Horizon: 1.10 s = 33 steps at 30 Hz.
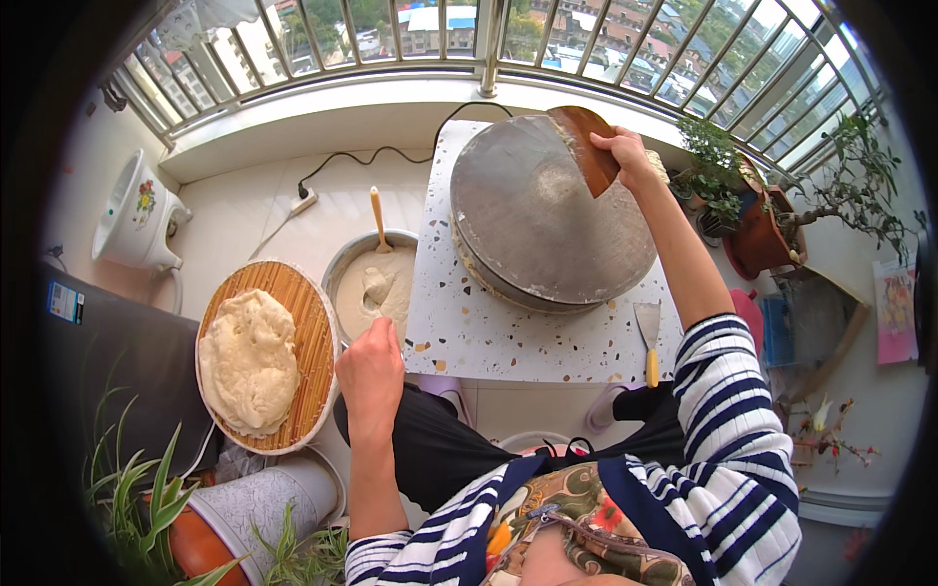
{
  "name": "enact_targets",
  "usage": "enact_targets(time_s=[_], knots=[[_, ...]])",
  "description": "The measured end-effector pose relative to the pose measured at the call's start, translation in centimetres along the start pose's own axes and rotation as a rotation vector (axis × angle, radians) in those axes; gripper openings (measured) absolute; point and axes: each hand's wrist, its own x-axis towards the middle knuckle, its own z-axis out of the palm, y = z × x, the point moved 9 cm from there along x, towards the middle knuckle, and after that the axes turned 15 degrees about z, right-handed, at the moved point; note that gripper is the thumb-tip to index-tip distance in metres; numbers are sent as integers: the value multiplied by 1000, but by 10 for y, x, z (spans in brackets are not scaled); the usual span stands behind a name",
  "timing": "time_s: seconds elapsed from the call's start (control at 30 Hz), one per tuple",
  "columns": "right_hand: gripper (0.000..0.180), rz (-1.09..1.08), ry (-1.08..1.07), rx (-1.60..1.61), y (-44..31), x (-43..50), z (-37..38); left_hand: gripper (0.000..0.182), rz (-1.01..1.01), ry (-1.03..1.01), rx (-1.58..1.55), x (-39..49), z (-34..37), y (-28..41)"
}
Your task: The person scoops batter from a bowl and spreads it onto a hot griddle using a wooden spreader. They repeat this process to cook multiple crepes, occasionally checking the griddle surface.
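My right hand [623, 155] grips a brown half-moon scraper [590, 150] at the far right of a round griddle [513, 212]. Pale residue clings to the scraper's straight edge. A whitish patch marks the griddle's grey top. My left hand [370, 359] is curled over the near side of a metal bowl of pale batter [388, 282]; its fingertips are hidden, so I cannot see whether it holds anything. A wooden-handled utensil [378, 216] stands in the batter. Left of that hand, a pale slab of dough [253, 362] lies on a round slatted tray [311, 366].
The griddle stands on a speckled table [469, 322]. A yellow-handled putty knife [648, 340] lies at its right front. A black cord [366, 155] runs across the floor to a power strip [303, 201]. Potted plants [762, 220] line the right wall; window railings [484, 58] rise behind.
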Motion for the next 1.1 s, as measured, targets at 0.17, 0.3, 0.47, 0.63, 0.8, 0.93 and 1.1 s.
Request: enact_targets(time_s=[0.17,0.3,0.47,0.63,0.8,0.93,1.1], knots=[[30,13,178,-161,8,72,-43,14,18,-52,5,13,9,9],[34,-12,299,-351,7,107,-48,13,7,-74,-14,20,15,10],[35,1,78,-336,-3,122,-9,10,-4,-64,-42,25,18,8],[32,-110,-146,-489,-16,119,58,10,-7,-64,-42,25,21,8],[42,-262,-270,-786,-28,99,124,10,1,-55,-45,25,21,8],[35,-418,-414,-860,-23,52,176,10,20,-23,-42,24,18,8],[39,-394,-609,-967,-3,-12,199,14,6,-47,6,19,18,1]])
